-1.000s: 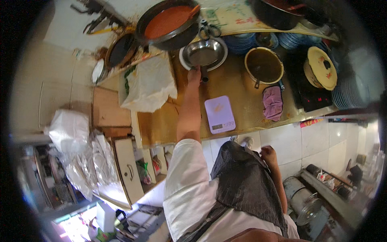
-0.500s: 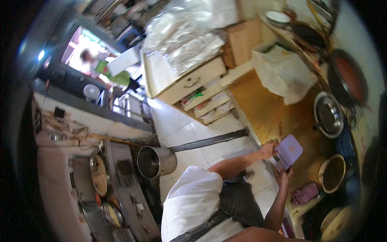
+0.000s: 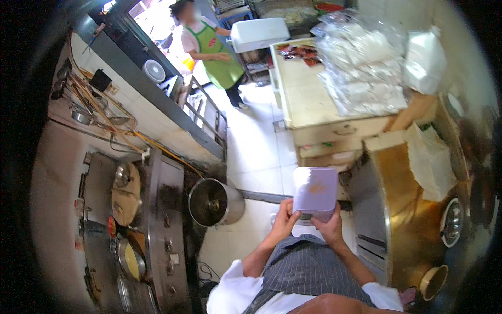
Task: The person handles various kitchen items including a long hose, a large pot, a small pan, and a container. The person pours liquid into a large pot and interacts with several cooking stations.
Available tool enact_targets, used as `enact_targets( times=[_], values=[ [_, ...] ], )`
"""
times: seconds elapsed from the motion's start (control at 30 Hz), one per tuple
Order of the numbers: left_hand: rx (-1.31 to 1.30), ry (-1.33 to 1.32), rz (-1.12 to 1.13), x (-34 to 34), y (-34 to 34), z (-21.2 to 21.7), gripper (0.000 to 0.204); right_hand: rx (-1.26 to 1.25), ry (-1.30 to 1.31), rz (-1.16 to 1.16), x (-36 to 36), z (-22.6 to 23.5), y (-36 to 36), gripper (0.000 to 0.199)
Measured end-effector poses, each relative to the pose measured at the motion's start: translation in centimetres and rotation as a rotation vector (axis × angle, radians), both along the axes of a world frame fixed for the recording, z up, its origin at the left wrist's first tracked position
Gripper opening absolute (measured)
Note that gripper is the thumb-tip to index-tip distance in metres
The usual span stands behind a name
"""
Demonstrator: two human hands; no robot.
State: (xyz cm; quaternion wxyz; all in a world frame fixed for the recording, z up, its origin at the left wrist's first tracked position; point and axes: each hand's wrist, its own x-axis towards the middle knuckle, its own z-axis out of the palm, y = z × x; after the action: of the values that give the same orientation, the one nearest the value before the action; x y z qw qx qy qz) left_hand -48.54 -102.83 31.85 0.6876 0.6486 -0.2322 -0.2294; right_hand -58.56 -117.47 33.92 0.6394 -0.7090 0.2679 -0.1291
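Note:
A small lilac kitchen scale [image 3: 315, 192] with a brown smear on its flat top is held out in front of my striped apron. My left hand [image 3: 285, 221] grips its near left edge and my right hand [image 3: 329, 225] grips its near right corner. Below the scale lies the white tiled floor. The wooden counter [image 3: 402, 209] stands just to the right of it.
A steel stockpot [image 3: 214, 202] stands on the floor to the left, beside a steel stove [image 3: 151, 230] with pans. A table [image 3: 308, 99] with plastic bags is ahead. A person in a green apron [image 3: 217, 52] stands at the far doorway. A metal bowl [image 3: 452, 222] sits on the counter.
My view has swung away from the counter toward the floor and doorway. The scale has left the counter and both hands now hold it in front of me.

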Motion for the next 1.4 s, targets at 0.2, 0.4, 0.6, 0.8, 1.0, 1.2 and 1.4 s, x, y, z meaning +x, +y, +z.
enact_targets(
  times=[0.2, 0.4, 0.6, 0.8, 1.0, 1.2, 1.4],
  values=[
    [-0.05, 0.094, 0.374, 16.1, 12.2, 1.9, 0.036, 0.032, -0.146, 0.487, 22.3, 2.3, 7.5, 0.056],
    [-0.114, 0.132, 0.553, 29.3, 15.5, 1.5, 0.034, 0.553, -0.084, 0.872, 39.6, 0.9, 7.3, 0.055],
    [-0.256, 0.296, 0.651, 46.3, 14.8, -4.0, 0.026, -0.513, 0.13, 0.349, 57.3, -12.2, 3.0, 0.017],
    [-0.394, 0.372, 0.613, 65.2, 11.1, -2.2, 0.027, -0.215, 0.308, 0.389, 75.4, -15.9, -1.5, 0.031],
    [-0.418, 0.326, 0.695, 81.8, 3.5, -0.3, 0.036, 0.653, -0.014, 0.777, 90.0, -3.2, -4.8, 0.056],
    [-0.483, 0.327, 0.55, 97.4, -4.9, -0.3, 0.038, 0.541, -0.293, 0.591, 104.7, -1.5, -6.6, 0.052],
    [-0.472, 0.215, 0.449, 114.1, -12.2, 3.9, 0.035, 0.501, -0.464, 0.37, 120.3, 0.9, -11.1, 0.055]
  ],
)
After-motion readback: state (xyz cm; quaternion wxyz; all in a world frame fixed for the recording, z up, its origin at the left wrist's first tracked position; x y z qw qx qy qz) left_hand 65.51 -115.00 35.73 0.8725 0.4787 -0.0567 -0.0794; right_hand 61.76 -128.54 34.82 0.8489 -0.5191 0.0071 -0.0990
